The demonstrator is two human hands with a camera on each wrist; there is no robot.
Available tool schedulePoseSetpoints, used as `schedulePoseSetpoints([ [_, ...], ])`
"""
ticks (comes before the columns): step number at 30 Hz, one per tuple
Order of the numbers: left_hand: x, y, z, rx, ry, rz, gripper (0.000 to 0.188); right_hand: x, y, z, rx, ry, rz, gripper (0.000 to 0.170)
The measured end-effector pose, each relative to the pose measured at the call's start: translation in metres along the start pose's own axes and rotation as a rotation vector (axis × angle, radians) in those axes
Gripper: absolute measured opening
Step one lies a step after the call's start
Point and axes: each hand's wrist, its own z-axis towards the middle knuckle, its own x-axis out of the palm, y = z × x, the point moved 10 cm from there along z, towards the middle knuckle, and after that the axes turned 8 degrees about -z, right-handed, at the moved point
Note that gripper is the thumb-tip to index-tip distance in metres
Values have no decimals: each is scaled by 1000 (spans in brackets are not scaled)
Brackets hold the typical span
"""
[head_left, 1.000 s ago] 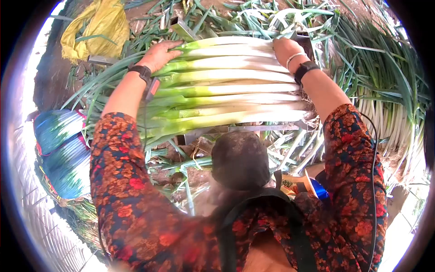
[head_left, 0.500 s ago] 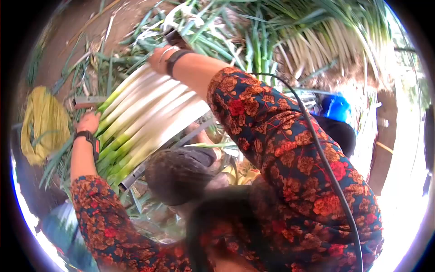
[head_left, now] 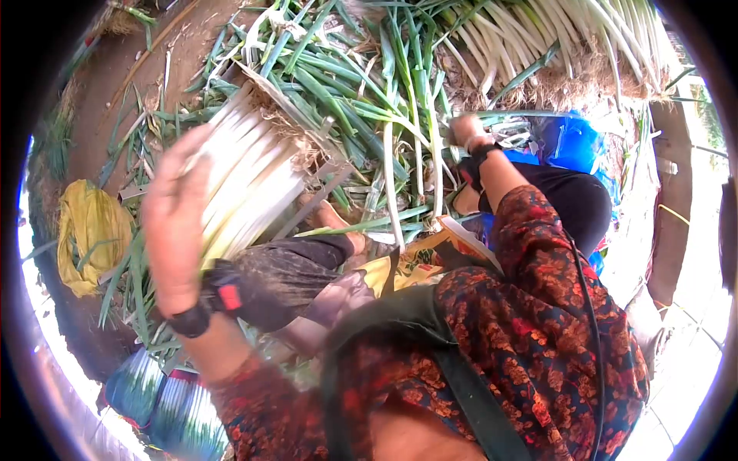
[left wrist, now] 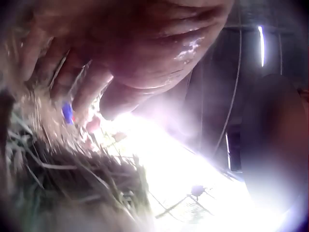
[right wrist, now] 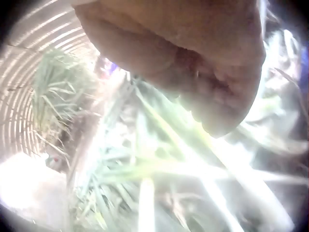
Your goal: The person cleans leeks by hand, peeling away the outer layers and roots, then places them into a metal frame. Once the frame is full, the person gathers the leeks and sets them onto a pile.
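Observation:
Leeks [head_left: 250,188] lie side by side in a metal frame [head_left: 132,192], white shafts and rooty ends toward the upper right in the head view. My left hand [head_left: 177,215], blurred, is raised over their left side with its fingers extended; it holds nothing. In the left wrist view the left fingers [left wrist: 89,89] point downward. My right hand [head_left: 467,131] is away from the frame, close to loose leeks [head_left: 434,165] beside the bent knee. The right wrist view shows the right fingers [right wrist: 219,113] loosely curled above leaves, with nothing seen in them.
A pile of leeks [head_left: 553,46] lies at the upper right, with blue plastic [head_left: 573,142] below it. Stripped green leaves [head_left: 338,84] cover the ground behind the frame. A yellow sack [head_left: 92,238] is at the left, and tied bundles [head_left: 181,415] are at the lower left.
Both hands were on the ends of the leek row. The right hand has left the root ends and moved right; the left has lifted off the green ends. The view has turned right.

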Motion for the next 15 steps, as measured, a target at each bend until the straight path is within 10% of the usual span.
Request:
schedulePoseSetpoints([
  [5, 120, 17, 21, -30, 190, -315, 23, 69, 135, -56, -518, 150, 158, 31],
  [10, 134, 39, 41, -77, 124, -221, 22, 128, 212, -83, 198, 772, 2018, 54],
  [15, 141, 43, 57, -65, 84, -150, 22, -37, 181, -77, 26, 132, 1832, 37],
])
